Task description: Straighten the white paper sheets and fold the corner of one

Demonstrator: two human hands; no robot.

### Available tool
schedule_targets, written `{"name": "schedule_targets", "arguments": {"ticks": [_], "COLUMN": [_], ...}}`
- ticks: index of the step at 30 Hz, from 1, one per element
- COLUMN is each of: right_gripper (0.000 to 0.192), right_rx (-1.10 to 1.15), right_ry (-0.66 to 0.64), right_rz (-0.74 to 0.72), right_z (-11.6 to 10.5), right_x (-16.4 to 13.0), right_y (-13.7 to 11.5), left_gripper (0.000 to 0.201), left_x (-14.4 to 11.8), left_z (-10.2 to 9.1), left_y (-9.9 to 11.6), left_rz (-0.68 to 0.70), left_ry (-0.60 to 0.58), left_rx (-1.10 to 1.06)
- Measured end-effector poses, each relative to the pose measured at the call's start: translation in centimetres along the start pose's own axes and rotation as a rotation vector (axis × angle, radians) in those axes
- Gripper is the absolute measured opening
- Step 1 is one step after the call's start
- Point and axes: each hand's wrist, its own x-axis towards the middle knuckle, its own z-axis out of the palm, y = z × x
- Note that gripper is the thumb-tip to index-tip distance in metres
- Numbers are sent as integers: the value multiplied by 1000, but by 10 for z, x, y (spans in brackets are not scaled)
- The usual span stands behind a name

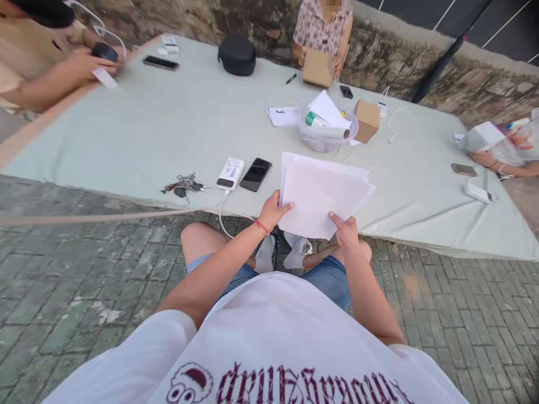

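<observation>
Grey mat (138,140) — two phones (255,174), paper stack (320,193)

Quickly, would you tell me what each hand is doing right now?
Left hand: closed on the papers.
Right hand: closed on the papers too.

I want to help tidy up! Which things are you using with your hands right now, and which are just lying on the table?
In use:
left hand and right hand, both holding the stack of white paper.

Just lying about:
bunch of keys, white power bank, black phone, clear bowl of rolled papers, small cardboard box, black pouch.
</observation>
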Motion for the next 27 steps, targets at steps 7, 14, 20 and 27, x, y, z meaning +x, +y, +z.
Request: {"name": "schedule_targets", "arguments": {"ticks": [7, 14, 20, 27], "right_gripper": [56, 53, 61, 79], "right_rx": [-84, -315, -437, -483], "right_ry": [28, -151, -222, -292], "right_rz": [-313, -211, -198, -174], "right_z": [15, -6, -1, 2], "right_x": [25, 32, 34, 40], "right_y": [-26, -8, -13, -20], "left_gripper": [54, 67, 57, 56], "left_x": [42, 27, 15, 8], "left_z": [21, 11, 16, 18], "left_y": [33, -3, -13, -13], "left_rz": [297, 220, 164, 47], "left_ry": [66, 184, 125, 12], "left_rx": [-92, -2, 55, 132]}}
